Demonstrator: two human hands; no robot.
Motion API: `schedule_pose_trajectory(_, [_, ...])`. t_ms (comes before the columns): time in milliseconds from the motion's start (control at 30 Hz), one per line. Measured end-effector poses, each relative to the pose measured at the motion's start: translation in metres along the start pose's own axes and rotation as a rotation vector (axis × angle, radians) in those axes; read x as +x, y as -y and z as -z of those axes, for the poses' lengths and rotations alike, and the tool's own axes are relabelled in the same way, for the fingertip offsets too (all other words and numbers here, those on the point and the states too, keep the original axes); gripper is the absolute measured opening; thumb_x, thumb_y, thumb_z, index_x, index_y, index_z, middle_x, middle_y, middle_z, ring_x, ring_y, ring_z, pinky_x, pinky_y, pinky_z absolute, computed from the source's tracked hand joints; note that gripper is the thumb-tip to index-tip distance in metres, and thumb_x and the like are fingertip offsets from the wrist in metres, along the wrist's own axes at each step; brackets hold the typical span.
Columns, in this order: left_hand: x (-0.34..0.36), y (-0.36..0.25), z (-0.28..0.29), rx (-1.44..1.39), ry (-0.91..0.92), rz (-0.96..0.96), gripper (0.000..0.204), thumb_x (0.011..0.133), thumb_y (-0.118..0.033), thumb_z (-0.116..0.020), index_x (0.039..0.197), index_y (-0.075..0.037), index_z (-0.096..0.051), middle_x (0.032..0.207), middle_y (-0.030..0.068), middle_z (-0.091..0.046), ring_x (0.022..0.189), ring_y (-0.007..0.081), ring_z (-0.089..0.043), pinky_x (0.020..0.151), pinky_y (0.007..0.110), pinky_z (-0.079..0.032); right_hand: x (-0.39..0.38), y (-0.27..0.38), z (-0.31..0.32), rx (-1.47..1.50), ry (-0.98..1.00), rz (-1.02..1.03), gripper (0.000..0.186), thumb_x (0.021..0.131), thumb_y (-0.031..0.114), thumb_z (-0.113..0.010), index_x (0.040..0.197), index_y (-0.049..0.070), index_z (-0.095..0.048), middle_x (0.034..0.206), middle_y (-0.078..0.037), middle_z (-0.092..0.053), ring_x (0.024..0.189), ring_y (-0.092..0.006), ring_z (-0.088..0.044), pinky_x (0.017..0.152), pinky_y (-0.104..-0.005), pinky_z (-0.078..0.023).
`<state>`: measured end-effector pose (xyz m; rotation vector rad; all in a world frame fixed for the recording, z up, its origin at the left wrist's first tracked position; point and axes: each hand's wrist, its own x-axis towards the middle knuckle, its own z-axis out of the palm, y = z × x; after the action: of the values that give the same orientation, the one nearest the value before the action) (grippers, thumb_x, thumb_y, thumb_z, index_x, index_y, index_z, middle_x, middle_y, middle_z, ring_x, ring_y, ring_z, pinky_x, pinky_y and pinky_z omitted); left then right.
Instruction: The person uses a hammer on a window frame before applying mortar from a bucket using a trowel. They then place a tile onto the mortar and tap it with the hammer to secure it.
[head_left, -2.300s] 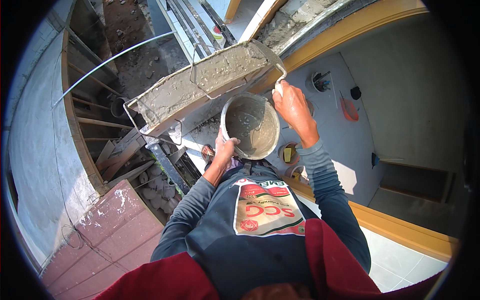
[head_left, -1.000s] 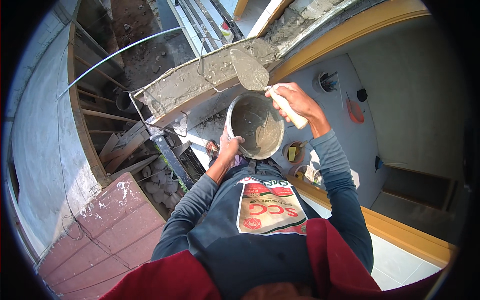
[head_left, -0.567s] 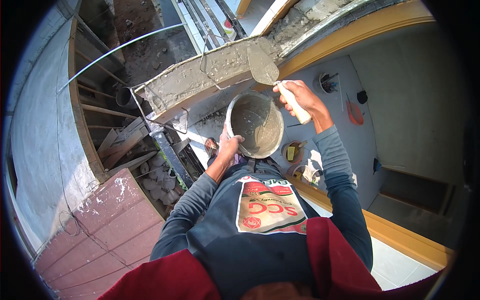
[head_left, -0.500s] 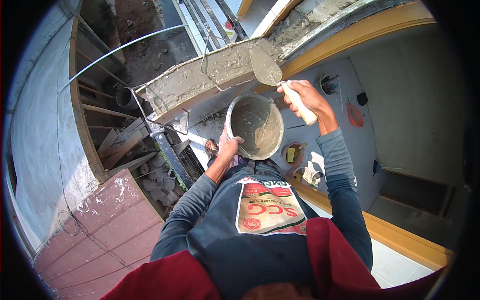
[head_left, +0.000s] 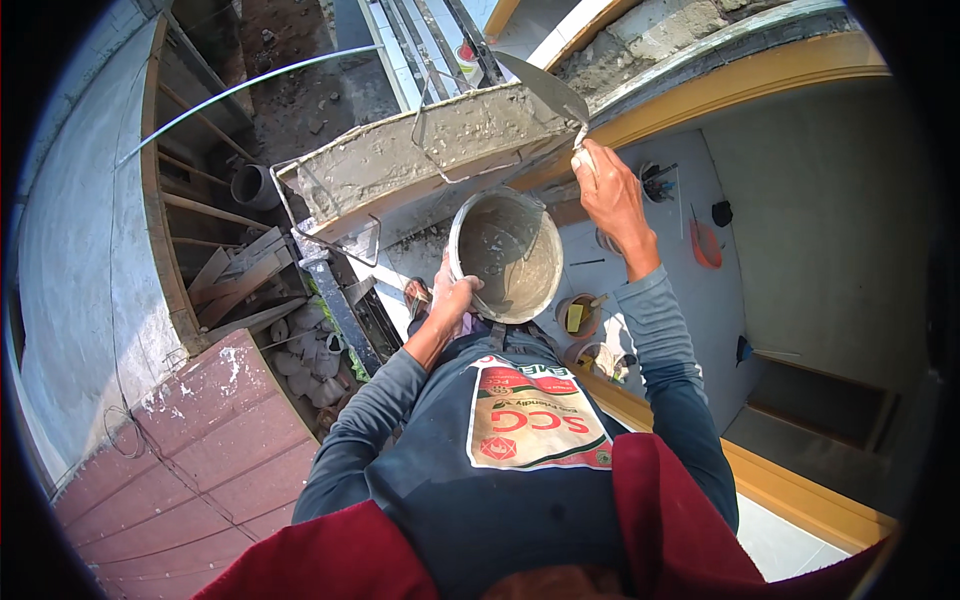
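My left hand (head_left: 456, 294) grips the near-left rim of a round bucket (head_left: 540, 278), tilted so its grey, mortar-smeared inside faces me. My right hand (head_left: 618, 208) is closed round the pale handle of a trowel (head_left: 548, 92). The trowel's blade is raised on edge over the right end of a formwork beam, above its wet grey mortar (head_left: 370, 168). Whether the blade touches the mortar I cannot tell. Bent metal rod clamps (head_left: 376, 240) straddle the beam's boards. The bucket sits just below the beam, in front of my body.
A yellow door frame (head_left: 740, 88) curves along the right. On the floor below stand a small pail (head_left: 580, 314) with a yellow item and an orange container (head_left: 706, 246). At left are a red-brown panelled surface (head_left: 190, 450), stacked wood offcuts (head_left: 240, 275) and a thin white pipe (head_left: 240, 88).
My right hand has raised the trowel and turned its blade from flat against the mortar to on edge. The left hand keeps its grip on the bucket.
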<state>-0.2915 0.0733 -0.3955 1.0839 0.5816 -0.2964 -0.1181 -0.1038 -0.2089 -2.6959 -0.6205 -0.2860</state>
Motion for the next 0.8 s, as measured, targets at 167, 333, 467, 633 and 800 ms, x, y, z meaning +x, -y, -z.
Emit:
schedule_pose_trajectory(167, [0.007,0.007,0.0,-0.072,0.046,-0.048,0.085,0.068,-0.003,-0.06,0.15,-0.011,-0.04,0.117,0.0136,-0.064,0.105,0.0253,-0.06,0.09,0.034,-0.049,0.022,-0.017,-0.002,-0.077,0.174,-0.007,0.035,0.098,0.023,-0.054,0.127,0.003,-0.059,0.113,-0.019,-0.065,0.103,-0.0423,-0.062,0.085,-0.0493,-0.05])
schedule_pose_trajectory(333, [0.0,0.002,-0.004,-0.048,0.007,0.016,0.084,0.068,-0.001,-0.058,0.15,-0.012,-0.04,0.113,0.0131,-0.065,0.093,0.0245,-0.063,0.076,0.034,-0.054,0.021,-0.034,-0.021,0.055,0.048,0.008,0.035,0.1,0.021,-0.054,0.128,0.0,-0.059,0.121,-0.02,-0.063,0.11,-0.0416,-0.06,0.093,-0.0446,-0.048])
schedule_pose_trajectory(467, [-0.001,0.003,0.0,-0.036,0.034,-0.051,0.085,0.07,0.002,-0.057,0.151,-0.012,-0.037,0.117,0.0134,-0.062,0.094,0.0251,-0.064,0.068,0.035,-0.058,0.025,-0.037,-0.031,0.061,0.09,0.011,0.035,0.1,0.02,-0.054,0.127,-0.001,-0.058,0.12,-0.02,-0.063,0.109,-0.0411,-0.061,0.092,-0.0447,-0.048])
schedule_pose_trajectory(633, [-0.006,-0.006,0.001,-0.028,0.069,0.054,0.085,0.071,0.006,-0.055,0.152,-0.011,-0.036,0.124,0.0134,-0.06,0.103,0.0263,-0.062,0.078,0.036,-0.058,0.03,-0.041,-0.041,0.011,0.134,-0.004,0.035,0.1,0.02,-0.055,0.128,-0.001,-0.058,0.119,-0.02,-0.063,0.108,-0.0413,-0.061,0.091,-0.0438,-0.049])
schedule_pose_trajectory(800, [-0.011,-0.016,-0.006,-0.074,0.031,0.003,0.083,0.068,0.001,-0.057,0.149,-0.008,-0.041,0.115,0.0122,-0.065,0.097,0.0247,-0.063,0.08,0.034,-0.053,0.029,-0.04,-0.045,0.088,0.072,0.026,0.035,0.098,0.022,-0.056,0.126,0.0,-0.06,0.119,-0.02,-0.063,0.107,-0.0416,-0.061,0.091,-0.0452,-0.049])
